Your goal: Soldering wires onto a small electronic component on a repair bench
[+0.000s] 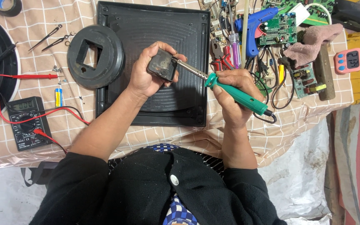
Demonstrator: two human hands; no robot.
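While the left hand (146,77) grips the clock module (162,64) tilted, exposing its edge, the right hand (232,93) clasps the soldering iron (234,92), tip touching it.

Through the head camera I saw my left hand (146,75) gripping a small black clock movement (162,64) above a square black tray (188,33). My right hand (234,98) held a green-handled soldering iron (238,95), its metal tip touching the movement's edge. Left of the tray lay a round black cover (94,56), two clock hands (51,38), a small battery (58,96) and a multimeter (26,123) with red leads. Circuit boards (278,29) and a blue glue gun (253,25) cluttered the tabletop (309,112) on the right.
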